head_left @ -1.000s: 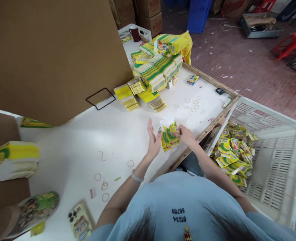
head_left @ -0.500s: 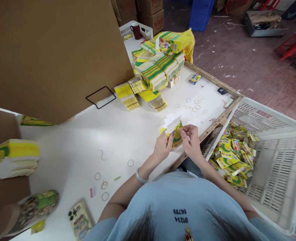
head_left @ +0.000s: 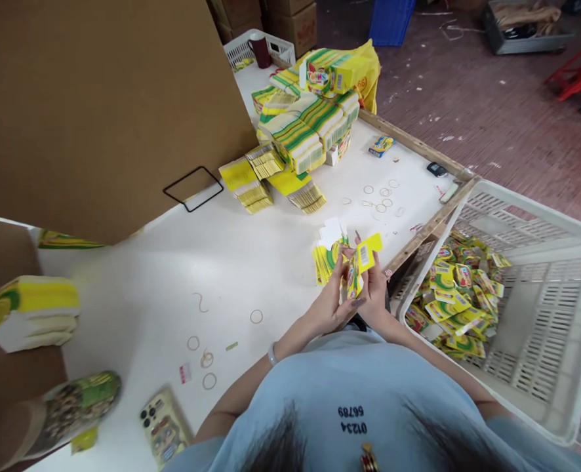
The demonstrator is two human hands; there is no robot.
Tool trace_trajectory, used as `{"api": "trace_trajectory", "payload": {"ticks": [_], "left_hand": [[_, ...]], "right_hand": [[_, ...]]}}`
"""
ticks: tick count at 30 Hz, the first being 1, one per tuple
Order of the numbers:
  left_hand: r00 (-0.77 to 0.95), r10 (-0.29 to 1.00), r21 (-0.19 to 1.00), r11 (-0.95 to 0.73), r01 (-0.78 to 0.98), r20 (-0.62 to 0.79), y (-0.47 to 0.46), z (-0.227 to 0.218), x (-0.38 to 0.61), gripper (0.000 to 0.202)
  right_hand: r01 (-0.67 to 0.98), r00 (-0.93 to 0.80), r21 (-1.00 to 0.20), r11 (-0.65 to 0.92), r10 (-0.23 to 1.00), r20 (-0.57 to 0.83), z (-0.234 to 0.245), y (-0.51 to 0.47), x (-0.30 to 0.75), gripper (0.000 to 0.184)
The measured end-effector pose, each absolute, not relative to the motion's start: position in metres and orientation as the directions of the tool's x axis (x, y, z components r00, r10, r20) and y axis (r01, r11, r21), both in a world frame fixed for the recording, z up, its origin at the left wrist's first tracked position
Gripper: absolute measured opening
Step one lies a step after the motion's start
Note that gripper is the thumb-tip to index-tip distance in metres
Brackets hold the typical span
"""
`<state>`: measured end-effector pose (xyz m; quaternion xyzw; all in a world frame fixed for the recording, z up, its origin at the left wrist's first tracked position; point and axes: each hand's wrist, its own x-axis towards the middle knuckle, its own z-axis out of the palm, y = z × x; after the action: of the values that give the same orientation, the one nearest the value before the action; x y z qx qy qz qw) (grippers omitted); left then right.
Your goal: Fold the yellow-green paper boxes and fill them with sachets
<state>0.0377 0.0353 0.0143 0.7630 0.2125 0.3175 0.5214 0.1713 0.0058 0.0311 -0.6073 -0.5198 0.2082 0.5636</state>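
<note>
A small yellow and green carton (head_left: 365, 257) is held between both hands near the table's front edge, its yellow end flap sticking up. My left hand (head_left: 327, 303) is closed on the carton's left side. On the other side, my right hand (head_left: 375, 298) grips it, the fingers partly hidden behind the carton. Just left of the hands, on the white table, lies a small fanned stack of flat cartons (head_left: 324, 259) with white flaps at the far end.
Bundled flat cartons (head_left: 298, 134) are heaped at the back beside a large cardboard box (head_left: 113, 111). At right, a white plastic crate (head_left: 536, 295) contains many small cartons (head_left: 455, 298). Rubber bands (head_left: 256, 316), a phone (head_left: 165, 426) and a jar (head_left: 81, 406) are on the table.
A carton has come up off the stack into both hands and now appears opened out, flap raised. The hands have moved slightly right and toward my body, and the stack lies apart from them.
</note>
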Motion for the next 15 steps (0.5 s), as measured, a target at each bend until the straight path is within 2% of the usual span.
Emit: {"api": "trace_trajectory", "payload": {"ticks": [2, 4, 8, 11, 13, 15], "left_hand": [[0.684, 0.686, 0.941, -0.339, -0.003, 0.249, 0.031, 0.016, 0.042, 0.079], [0.629, 0.749, 0.959, -0.283, 0.021, 0.208, 0.028, 0.02, 0.045, 0.072], [0.534, 0.843, 0.996, -0.089, 0.027, 0.061, 0.023, 0.024, 0.043, 0.062], [0.528, 0.846, 0.996, 0.088, -0.009, -0.07, 0.018, 0.025, 0.038, 0.064], [0.539, 0.831, 0.981, 0.191, -0.042, -0.139, 0.014, 0.027, 0.032, 0.066], [0.552, 0.816, 0.963, 0.256, -0.078, -0.172, 0.01, 0.029, 0.026, 0.071]], "right_hand": [[0.47, 0.38, -0.876, 0.113, 0.87, 0.316, 0.039, 0.008, 0.173, 0.045], [0.438, 0.43, -0.898, 0.044, 0.867, 0.252, 0.044, 0.01, 0.176, 0.046], [0.128, 0.501, -0.992, -0.014, 0.864, 0.052, 0.043, 0.01, 0.177, 0.039], [-0.038, 0.517, -0.999, -0.025, 0.855, -0.041, 0.037, 0.005, 0.173, 0.037], [-0.08, 0.498, -0.997, -0.013, 0.866, -0.051, 0.032, -0.004, 0.171, 0.031], [-0.016, 0.499, -1.0, 0.025, 0.866, 0.014, 0.027, -0.015, 0.172, 0.031]]}}
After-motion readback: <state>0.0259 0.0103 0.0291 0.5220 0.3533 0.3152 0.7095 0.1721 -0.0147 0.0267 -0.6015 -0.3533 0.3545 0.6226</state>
